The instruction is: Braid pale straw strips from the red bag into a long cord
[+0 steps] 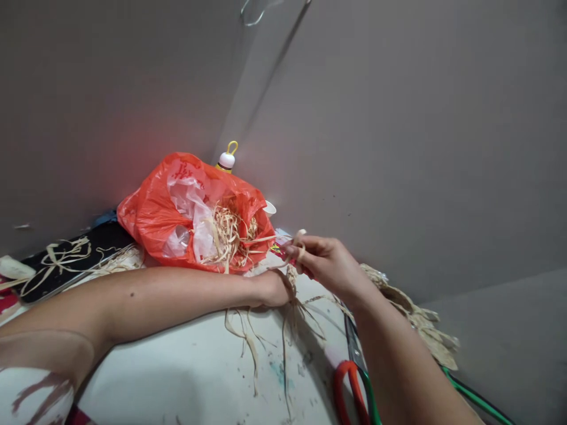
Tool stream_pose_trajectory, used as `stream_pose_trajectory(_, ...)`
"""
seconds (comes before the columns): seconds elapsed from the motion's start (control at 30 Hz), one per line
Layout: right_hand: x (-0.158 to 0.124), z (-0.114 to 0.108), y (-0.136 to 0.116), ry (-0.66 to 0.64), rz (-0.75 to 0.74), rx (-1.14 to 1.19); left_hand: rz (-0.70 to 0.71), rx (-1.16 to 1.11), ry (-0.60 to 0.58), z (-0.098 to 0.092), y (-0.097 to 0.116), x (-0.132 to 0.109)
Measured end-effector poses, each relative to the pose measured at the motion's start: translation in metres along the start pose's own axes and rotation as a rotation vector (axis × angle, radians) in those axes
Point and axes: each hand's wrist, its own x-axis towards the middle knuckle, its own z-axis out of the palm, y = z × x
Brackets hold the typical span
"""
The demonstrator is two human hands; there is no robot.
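Note:
My left hand [275,288] reaches across the table from the left, its fingers closed on a bundle of pale raffia [291,277]. Loose strand ends hang from it onto the white tabletop [177,366]. My right hand [330,262] is just to the right and a little higher, with thumb and fingers pinched on a strand of raffia [301,252] that loops round the fingertips. The left fingertips are partly hidden. Beyond my left arm lies a red plastic bag [150,206], its mouth showing a tangle of raffia [228,230].
Scissors [354,386] with red and green handles lie beside my right forearm. A dark flat object [104,248] at left carries loose strands. Behind the bag stand a yellow-looped bottle [227,159] and a white cup [270,208]. Braided pieces [420,321] lie along the grey wall [443,147].

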Motion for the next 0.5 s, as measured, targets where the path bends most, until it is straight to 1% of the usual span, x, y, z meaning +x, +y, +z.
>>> stream_pose_trajectory(0.07, -0.009, -0.007, 0.008, 0.09, 0.04, 0.178, 0.002, 0.03, -0.002, 0.001, -0.003, -0.001)
stream_pose_trajectory(0.13, -0.018, -0.011, 0.016, 0.128, 0.067, 0.331, 0.008, 0.049, -0.007, 0.002, -0.004, -0.001)
stream_pose_trajectory(0.23, -0.032, -0.016, 0.027, 0.179, 0.089, 0.454, 0.005, 0.071, -0.023, 0.003, -0.004, 0.0)
stream_pose_trajectory(0.3, -0.04, -0.02, 0.036, 0.182, 0.104, 0.435, -0.021, 0.093, -0.024, 0.002, -0.004, 0.0)
stream_pose_trajectory(0.43, -0.054, -0.029, 0.055, 0.127, 0.171, 0.188, -0.062, 0.112, -0.02, 0.001, -0.002, -0.001)
stream_pose_trajectory(0.5, -0.06, -0.03, 0.061, 0.108, 0.199, 0.131, -0.063, 0.107, -0.028, 0.001, -0.001, -0.002)
